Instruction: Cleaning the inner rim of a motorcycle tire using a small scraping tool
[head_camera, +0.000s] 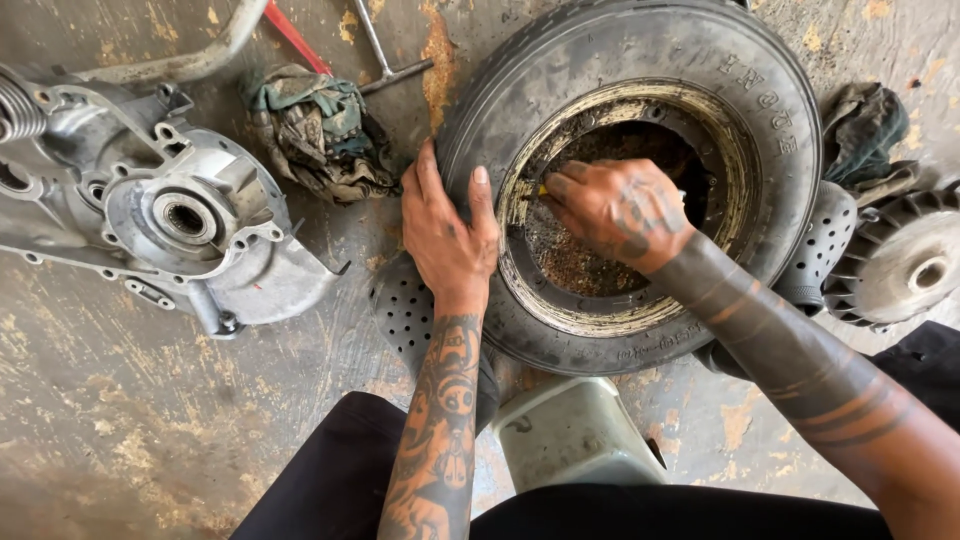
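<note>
A small black scooter tyre (640, 60) on a rusty, yellow-stained rim (560, 300) lies flat on the concrete floor in front of me. My left hand (447, 228) presses on the tyre's left sidewall, thumb over the bead. My right hand (612, 208) reaches into the rim's hollow, fingers closed around a thin tool with a yellowish tip that barely shows at the rim's inner left edge. Both forearms are tattooed.
A silver engine crankcase (170, 215) lies to the left. A dirty rag (315, 130) sits behind my left hand, with a red-handled tool (295, 38) and a T-handle wrench (385, 55) beyond. A finned pulley (905, 262) lies right. A grey stool (570, 430) is below me.
</note>
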